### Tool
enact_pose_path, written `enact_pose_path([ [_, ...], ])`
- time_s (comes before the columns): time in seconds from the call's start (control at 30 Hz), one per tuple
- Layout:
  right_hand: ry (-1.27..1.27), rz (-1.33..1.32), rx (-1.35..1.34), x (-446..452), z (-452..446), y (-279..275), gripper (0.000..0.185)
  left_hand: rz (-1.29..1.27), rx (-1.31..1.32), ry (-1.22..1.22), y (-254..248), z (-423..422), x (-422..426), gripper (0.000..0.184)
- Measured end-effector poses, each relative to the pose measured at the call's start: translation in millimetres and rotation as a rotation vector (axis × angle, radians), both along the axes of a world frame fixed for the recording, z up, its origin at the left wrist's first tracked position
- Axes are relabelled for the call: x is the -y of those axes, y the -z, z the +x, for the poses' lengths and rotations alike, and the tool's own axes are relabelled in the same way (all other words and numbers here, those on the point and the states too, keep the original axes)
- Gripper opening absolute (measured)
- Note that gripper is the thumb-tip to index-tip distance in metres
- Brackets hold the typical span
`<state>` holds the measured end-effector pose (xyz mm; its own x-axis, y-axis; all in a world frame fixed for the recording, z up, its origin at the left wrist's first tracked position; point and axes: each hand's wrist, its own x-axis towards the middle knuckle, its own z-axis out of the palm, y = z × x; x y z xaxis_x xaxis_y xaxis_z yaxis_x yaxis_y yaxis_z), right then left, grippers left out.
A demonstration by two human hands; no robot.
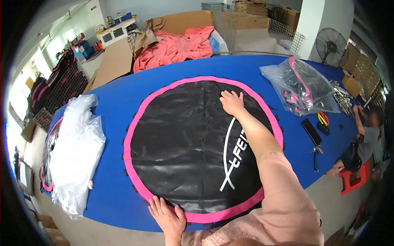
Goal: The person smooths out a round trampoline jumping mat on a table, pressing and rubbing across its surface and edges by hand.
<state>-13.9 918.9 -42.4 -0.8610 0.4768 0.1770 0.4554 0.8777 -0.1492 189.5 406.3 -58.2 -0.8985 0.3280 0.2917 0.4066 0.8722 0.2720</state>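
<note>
A round black trampoline mat (176, 135) with a pink border and small dark tabs around its edge lies spread on the blue table (111, 172). White lettering and a curved white line mark its right part. My right hand (232, 102) rests flat on the black fabric near the far right, fingers spread, the arm reaching across the lettering. At the near left edge, my left hand (167, 217) lies on the pink border with its fingers stretched out. Neither hand grips anything.
Left on the table are clear plastic bags (78, 151) over another pink-edged mat. To the right lie a bagged pink-and-black item (303, 88), a phone (311, 131), yellow-handled scissors (323, 119) and metal pieces (342, 98). A co-worker (365, 135) sits beyond, near a red stool (355, 179).
</note>
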Motion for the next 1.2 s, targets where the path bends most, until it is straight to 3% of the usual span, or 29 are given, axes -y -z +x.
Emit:
enact_pose_path([
  [0.1, -0.028, -0.014, -0.043, 19.3, -22.7, -1.3, 0.049, -0.002, 0.016, -0.009, -2.6, 0.6, -0.3, 0.064],
  [0.2, -0.197, 0.153, -0.045, 57.0, -34.7, -3.2, 0.04, -0.006, 0.003, -0.003, -3.2, 0.9, -0.6, 0.064],
  [0.3, -0.303, 0.233, -0.282, 95.0, -48.2, 27.1, 0.034, -0.002, -0.028, 0.005, 1.8, 0.0, 0.9, 0.064],
  [0.67, -0.541, -0.051, 0.014, 231.4, 6.3, 1.7, 0.055, 0.026, -0.093, -0.011, 7.6, -4.6, -1.9, 0.058],
  [0.8, -0.654, -0.039, 0.042, 257.9, 45.9, -7.2, 0.052, 0.036, -0.102, -0.011, 5.3, -3.3, -2.3, 0.059],
  [0.9, -0.691, 0.051, -0.043, 252.8, 64.8, 2.0, 0.047, 0.054, -0.059, -0.03, 2.0, -3.6, -4.0, 0.061],
  [1.07, -0.543, 0.192, -0.027, 193.0, 87.1, -5.1, 0.04, 0.079, -0.063, -0.033, 4.1, -4.4, -3.9, 0.061],
  [1.2, -0.395, 0.166, 0.091, 143.6, 112.6, -15.9, 0.049, 0.091, -0.058, -0.027, 2.4, -3.1, -4.6, 0.061],
])
